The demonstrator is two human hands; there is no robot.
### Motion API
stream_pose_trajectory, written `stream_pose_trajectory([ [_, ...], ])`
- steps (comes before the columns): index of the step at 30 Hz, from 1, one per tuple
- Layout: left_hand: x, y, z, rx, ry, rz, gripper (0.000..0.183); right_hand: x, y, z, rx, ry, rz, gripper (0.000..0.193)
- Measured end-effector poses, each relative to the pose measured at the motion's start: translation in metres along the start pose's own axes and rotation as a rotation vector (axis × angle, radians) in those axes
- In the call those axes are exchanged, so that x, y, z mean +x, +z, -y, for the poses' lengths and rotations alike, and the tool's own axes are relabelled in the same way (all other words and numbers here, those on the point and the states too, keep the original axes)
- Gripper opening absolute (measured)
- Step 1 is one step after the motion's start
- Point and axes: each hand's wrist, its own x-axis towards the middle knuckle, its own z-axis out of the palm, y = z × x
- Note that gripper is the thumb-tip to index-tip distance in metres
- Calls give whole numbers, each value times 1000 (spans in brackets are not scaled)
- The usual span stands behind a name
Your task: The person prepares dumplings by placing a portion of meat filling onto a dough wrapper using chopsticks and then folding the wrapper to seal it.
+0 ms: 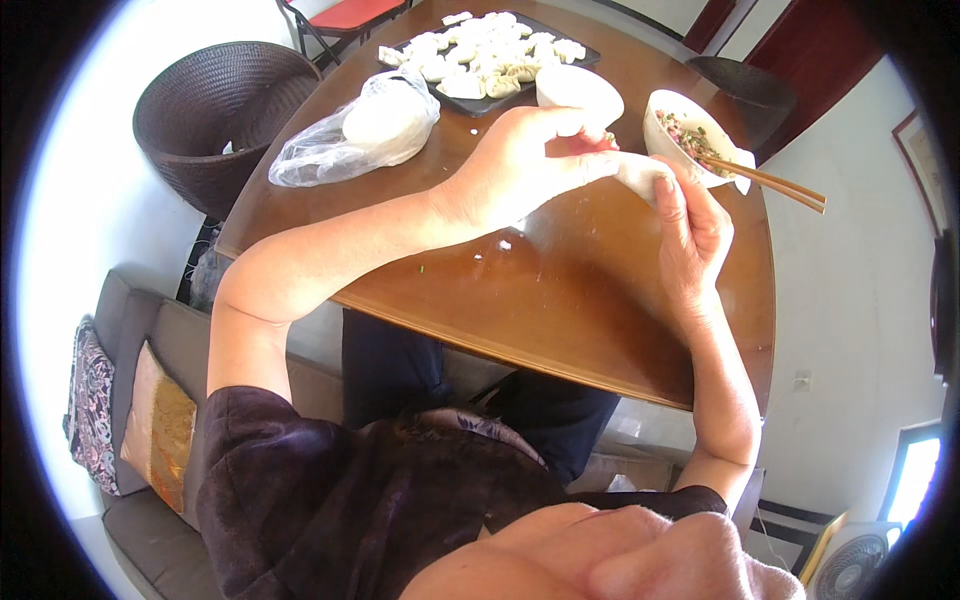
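Observation:
Above the table, my left hand (525, 165) and my right hand (692, 225) pinch a white dumpling (638, 176) from its two sides. Whether its edge is fully sealed cannot be made out. Just beyond my right hand is a white bowl (655, 130) of chopped meat and green filling (690, 138). A pair of wooden chopsticks (775, 184) leans out over its rim to the right. Past my left hand stands another white bowl (580, 90), whose contents are not visible. Several shaped dumplings (480, 55) cover a dark tray (470, 103) at the far end.
A clear plastic bag (330, 150) around a white lump, apparently dough, lies left of the tray. Small white crumbs dot the brown wooden table (540, 320). A woven chair (190, 130) stands off its left edge, and a dark chair (750, 95) off the far right.

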Motion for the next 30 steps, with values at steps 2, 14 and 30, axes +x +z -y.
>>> stream_pose_trajectory([
  [2,0,0,0,26,15,-9,21,0,1,-2,38,11,-26,21],
  [14,-1,-1,4,206,215,-41,24,0,6,-17,95,98,-42,23],
  [30,1,-3,6,-101,-77,63,16,-2,8,-14,91,105,6,24],
])
